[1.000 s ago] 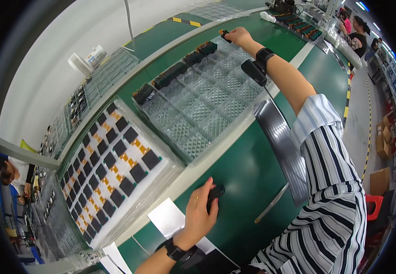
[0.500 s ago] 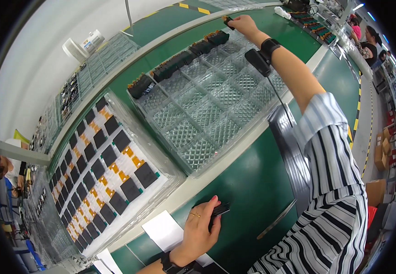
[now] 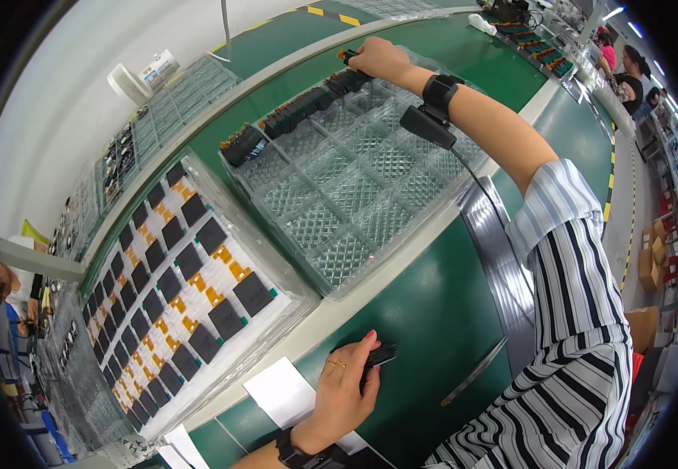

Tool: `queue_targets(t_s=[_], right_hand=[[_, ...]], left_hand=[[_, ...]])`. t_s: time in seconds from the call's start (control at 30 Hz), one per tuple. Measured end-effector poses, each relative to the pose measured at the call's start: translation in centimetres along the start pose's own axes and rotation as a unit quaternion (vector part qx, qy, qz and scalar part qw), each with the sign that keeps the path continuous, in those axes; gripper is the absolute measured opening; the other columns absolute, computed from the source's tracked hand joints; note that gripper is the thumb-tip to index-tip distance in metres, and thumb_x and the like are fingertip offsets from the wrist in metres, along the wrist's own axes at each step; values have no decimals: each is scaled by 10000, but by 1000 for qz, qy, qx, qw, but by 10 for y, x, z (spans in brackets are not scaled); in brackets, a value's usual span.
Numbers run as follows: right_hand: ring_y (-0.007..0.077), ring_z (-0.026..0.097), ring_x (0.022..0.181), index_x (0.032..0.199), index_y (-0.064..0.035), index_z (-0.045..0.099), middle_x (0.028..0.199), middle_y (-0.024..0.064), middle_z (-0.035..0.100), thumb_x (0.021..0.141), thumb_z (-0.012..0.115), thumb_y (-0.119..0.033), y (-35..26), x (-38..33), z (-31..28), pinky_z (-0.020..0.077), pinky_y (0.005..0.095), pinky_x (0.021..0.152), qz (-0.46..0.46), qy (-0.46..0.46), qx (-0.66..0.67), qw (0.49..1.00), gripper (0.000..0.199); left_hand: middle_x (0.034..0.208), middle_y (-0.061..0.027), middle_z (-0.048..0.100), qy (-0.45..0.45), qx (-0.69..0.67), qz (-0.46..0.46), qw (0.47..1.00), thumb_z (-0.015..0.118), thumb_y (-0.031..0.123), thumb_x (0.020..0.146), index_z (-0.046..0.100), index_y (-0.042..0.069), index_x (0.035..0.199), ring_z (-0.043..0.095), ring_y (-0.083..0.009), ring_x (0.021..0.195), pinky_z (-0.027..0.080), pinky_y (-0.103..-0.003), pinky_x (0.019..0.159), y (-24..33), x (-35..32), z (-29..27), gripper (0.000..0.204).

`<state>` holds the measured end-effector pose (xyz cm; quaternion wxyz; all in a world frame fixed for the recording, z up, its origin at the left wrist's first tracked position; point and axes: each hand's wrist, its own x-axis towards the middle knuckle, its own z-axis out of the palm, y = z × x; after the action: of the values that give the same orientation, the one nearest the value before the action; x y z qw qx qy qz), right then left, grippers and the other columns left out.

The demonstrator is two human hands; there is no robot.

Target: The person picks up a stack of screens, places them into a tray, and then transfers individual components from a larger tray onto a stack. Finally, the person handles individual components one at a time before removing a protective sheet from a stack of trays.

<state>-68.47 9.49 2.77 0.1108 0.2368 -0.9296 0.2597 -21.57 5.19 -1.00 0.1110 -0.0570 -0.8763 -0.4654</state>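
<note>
Green worktop [image 3: 433, 313] runs diag. across my view, pale wall behind, other people at the far right end of the line. My left hand [image 3: 344, 391] rests low on the worktop, fingers [image 3: 366, 352] curled and pinching a small stack of dark flat modules [image 3: 380, 356] against the surface, just beside a white paper sheet [image 3: 280, 391]. My right hand [image 3: 378, 56] is stretched out to the far edge of the clear plastic tray [image 3: 355, 180], fingers closed on a dark module w/ orange flex tail [image 3: 348, 56]. A row of the same dark modules [image 3: 300, 105] fills the tray's far side; the rest of its pockets show bare. Left of it, touching, sits a second tray of dark modules w/ orange tails [image 3: 190, 273], approx. full. Small white fan [image 3: 124, 78] stands back by the wall.
</note>
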Motion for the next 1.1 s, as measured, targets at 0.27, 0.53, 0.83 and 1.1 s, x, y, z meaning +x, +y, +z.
queue_targets(t_s=[0.27,0.53,0.83,1.1], right_hand=[[269,566,567,668,-16,628,586,114,572,657,603,-323,-19,-9,-3,443,342,561,-12,40,17,999,308],[369,586,822,878,10,618,862,226,609,691,582,-396,-47,-14,1,470,372,728,-45,-63,30,997,449],[300,585,618,671,22,600,661,156,593,681,590,-308,-66,-29,7,461,366,594,-51,-55,2,997,330],[335,602,751,792,21,616,808,177,623,690,587,-309,-69,-29,9,478,402,661,-86,-66,-104,989,346]], left_hand=[[971,-131,570,-6,0,-12,1000,562,-69,683,412,-3,1206,547,-278,870,425,-354,793,0,-2,-1,548],[965,-130,566,-9,4,-12,1000,562,-69,685,411,-6,1206,546,-276,868,425,-350,793,0,-2,-1,545],[955,-134,565,-7,4,-7,1000,562,-70,683,406,-8,1208,546,-283,862,425,-356,789,-1,0,-2,551],[975,-131,579,-1,-3,-2,1000,584,-75,680,421,2,1198,552,-289,851,443,-339,759,1,-1,-1,549]])
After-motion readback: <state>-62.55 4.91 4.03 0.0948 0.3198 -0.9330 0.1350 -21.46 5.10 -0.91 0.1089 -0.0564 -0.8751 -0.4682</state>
